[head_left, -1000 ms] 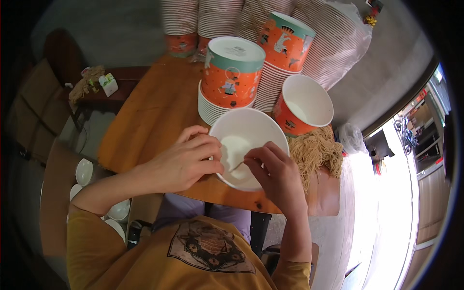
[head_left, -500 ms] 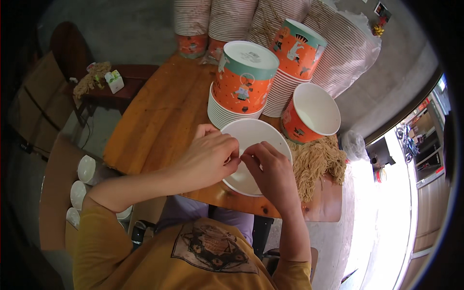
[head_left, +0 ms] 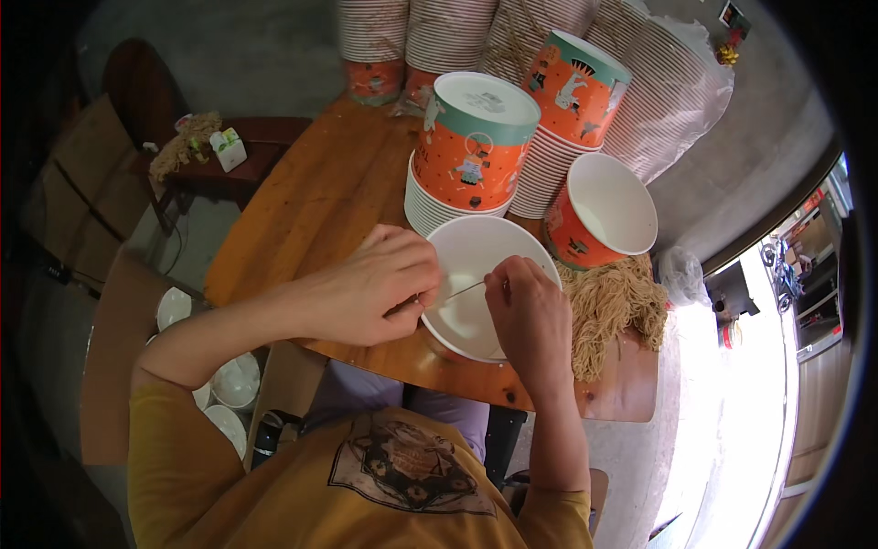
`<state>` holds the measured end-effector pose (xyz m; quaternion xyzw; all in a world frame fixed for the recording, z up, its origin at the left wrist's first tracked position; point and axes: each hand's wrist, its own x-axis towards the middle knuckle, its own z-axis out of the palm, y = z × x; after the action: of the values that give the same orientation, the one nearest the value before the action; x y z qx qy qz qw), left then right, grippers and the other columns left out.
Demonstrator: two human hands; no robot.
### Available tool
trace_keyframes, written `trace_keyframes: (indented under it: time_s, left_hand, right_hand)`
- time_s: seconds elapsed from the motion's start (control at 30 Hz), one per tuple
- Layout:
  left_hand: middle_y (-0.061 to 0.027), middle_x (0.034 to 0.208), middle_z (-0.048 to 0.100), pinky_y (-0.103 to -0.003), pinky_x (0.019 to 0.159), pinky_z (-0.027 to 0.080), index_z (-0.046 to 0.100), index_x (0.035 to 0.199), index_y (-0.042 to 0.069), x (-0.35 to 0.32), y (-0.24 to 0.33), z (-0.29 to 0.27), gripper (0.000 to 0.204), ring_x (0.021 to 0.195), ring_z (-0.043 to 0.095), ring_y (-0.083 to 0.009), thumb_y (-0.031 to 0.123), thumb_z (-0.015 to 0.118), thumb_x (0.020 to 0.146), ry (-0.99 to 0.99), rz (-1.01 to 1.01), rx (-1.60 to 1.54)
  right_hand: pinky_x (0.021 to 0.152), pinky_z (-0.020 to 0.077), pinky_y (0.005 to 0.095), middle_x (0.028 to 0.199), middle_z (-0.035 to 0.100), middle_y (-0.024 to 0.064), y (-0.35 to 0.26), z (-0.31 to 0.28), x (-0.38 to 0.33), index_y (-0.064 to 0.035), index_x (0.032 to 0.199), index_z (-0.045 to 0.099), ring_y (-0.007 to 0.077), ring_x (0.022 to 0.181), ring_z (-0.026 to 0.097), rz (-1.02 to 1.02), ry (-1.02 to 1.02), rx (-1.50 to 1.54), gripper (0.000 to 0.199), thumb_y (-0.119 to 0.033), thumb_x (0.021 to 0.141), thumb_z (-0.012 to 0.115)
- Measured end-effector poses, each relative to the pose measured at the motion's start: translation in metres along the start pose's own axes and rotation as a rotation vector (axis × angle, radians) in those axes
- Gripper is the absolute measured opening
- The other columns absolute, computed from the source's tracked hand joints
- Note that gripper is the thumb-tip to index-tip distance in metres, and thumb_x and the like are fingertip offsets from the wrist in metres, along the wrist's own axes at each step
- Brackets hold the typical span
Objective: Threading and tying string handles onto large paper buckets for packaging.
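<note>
A thin pale strand (head_left: 465, 290) is held stretched between the two hands, just above the mouth of a white paper bowl (head_left: 476, 270) that stands near the front edge of the wooden table (head_left: 302, 210). The left hand (head_left: 380, 293) is pinched shut on the strand's left end, fingers curled over the bowl's left rim. The right hand (head_left: 530, 320) is closed on the strand's right end, its fingertips together and its palm lying over the bowl's right side. The strand runs nearly level from left to right, rising slightly toward the right hand; its long axis lies across the bowl.

Just beside the bowl on the right, a heap of yellowish noodles (head_left: 613, 306) is spread on the table, touching the right hand's outer side. Behind the bowl, a stack of white bowls topped by an upturned orange printed tub (head_left: 471, 146) is seen, with a second tub on a leaning stack (head_left: 572, 91) near it and an open orange tub (head_left: 604, 215) tilted to the right. Tall ribbed stacks of paper cups (head_left: 407, 32) are lined along the far edge. Nothing lies between the hands and the bowl.
</note>
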<state>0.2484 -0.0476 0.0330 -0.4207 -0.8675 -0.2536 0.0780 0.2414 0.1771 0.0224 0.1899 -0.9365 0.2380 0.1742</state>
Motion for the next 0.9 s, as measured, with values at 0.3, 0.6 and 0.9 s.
trace_keyframes:
  time_s: [0.3,0.6,0.9]
  left_hand:
    - [-0.0106,0.097,0.054,-0.038,0.091,0.042,0.054,0.092,0.004,0.003,0.001,0.005,0.015,0.1,0.052,-0.027,0.009,0.062,0.079,-0.036,0.226,0.058]
    - [0.0006,0.091,0.057,-0.03,0.086,0.047,0.057,0.089,0.011,0.005,0.001,-0.006,0.012,0.097,0.055,-0.0167,0.012,0.06,0.078,-0.11,0.543,0.379]
    - [-0.0046,0.105,0.06,-0.035,0.078,0.051,0.057,0.091,0.009,-0.017,-0.061,-0.036,0.013,0.098,0.057,-0.0238,0.012,0.059,0.078,-0.044,0.328,0.485]
  right_hand:
    - [0.06,0.0505,0.0458,0.079,0.062,0.0118,0.001,0.003,-0.001,-0.0052,0.082,0.054,0.0335,0.069,0.064,0.013,0.003,0.017,0.014,-0.016,0.09,0.059]
    - [0.061,0.0511,0.0451,0.084,0.065,0.0139,-0.002,0.003,0.0,-0.0032,0.084,0.056,0.036,0.07,0.064,0.017,-0.064,0.01,0.017,-0.018,0.091,0.057]
    - [0.047,0.0242,0.0168,0.066,0.042,-0.0084,0.029,-0.032,-0.008,-0.0059,0.101,0.061,-0.0008,0.055,0.031,0.454,-0.049,1.389,0.015,-0.019,0.099,0.052]
